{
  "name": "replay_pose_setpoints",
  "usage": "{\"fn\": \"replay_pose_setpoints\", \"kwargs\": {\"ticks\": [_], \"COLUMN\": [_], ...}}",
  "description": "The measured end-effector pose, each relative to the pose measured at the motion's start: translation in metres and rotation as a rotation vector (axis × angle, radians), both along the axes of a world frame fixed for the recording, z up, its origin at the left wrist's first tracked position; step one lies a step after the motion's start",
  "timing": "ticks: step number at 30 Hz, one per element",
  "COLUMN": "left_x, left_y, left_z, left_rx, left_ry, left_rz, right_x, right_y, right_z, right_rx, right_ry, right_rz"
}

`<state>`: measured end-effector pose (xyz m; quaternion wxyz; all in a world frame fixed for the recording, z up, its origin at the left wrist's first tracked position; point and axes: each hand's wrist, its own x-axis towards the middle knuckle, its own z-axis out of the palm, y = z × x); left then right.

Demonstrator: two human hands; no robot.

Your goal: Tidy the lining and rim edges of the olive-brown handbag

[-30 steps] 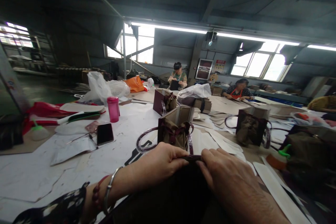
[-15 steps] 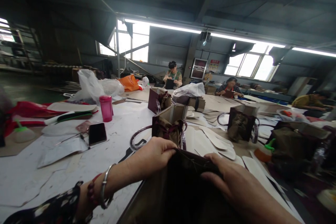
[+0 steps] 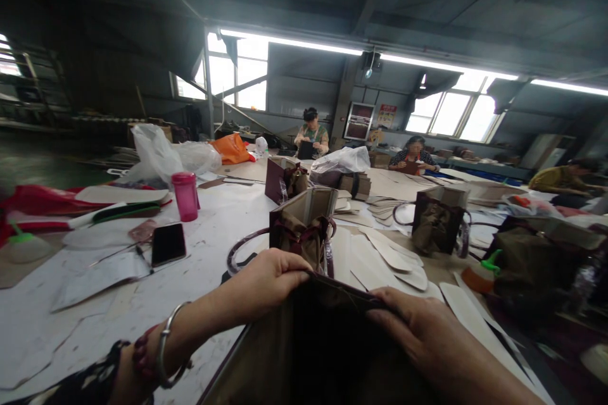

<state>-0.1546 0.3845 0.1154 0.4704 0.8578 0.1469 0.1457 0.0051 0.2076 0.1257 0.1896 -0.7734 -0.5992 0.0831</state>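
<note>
"Where's the dark bag (image 3: 332, 354)?"

"On the near side of the handled bag (image 3: 304, 237), close to the wearer, its top rim sloping down to the right."

"And the left hand (image 3: 275, 275)?"

"Just in front of the handled bag, thumb and fingertips pinched on the left part of that rim."

"The right hand (image 3: 422, 323)?"

"Nearer than the handled bag and to its right. Thumb inside, fingers outside, clamped on the same rim farther along."

"What lies about?"

"Left of the handled bag, a pink bottle (image 3: 185, 199) stands on the white tabletop (image 3: 232, 212), with a phone (image 3: 168, 245) lying nearer. Right of the handled bag, pale cut pieces (image 3: 361, 259) overlap; farther right is a squeeze bottle (image 3: 479, 277) with a green nozzle."

"Anyone else?"

"Well beyond the handled bag, a co-worker (image 3: 319, 134) holds a dark piece (image 3: 306, 150); to its right, another co-worker (image 3: 401, 156) holds a brown piece (image 3: 409, 168)."
</note>
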Motion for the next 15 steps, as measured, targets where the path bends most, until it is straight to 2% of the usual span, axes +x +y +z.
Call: {"fn": "replay_pose_setpoints", "kwargs": {"ticks": [10, 15], "left_x": [0.003, 0.003], "left_y": [0.012, 0.009], "left_z": [-0.004, -0.003], "left_rx": [-0.163, -0.064], "left_ry": [-0.028, 0.005], "left_rz": [-0.043, -0.023], "right_x": [0.001, 0.002], "right_y": [0.011, 0.018], "right_z": [0.003, 0.009], "right_rx": [0.008, -0.047], "right_ry": [0.244, 0.133], "right_rz": [-0.002, -0.061]}}
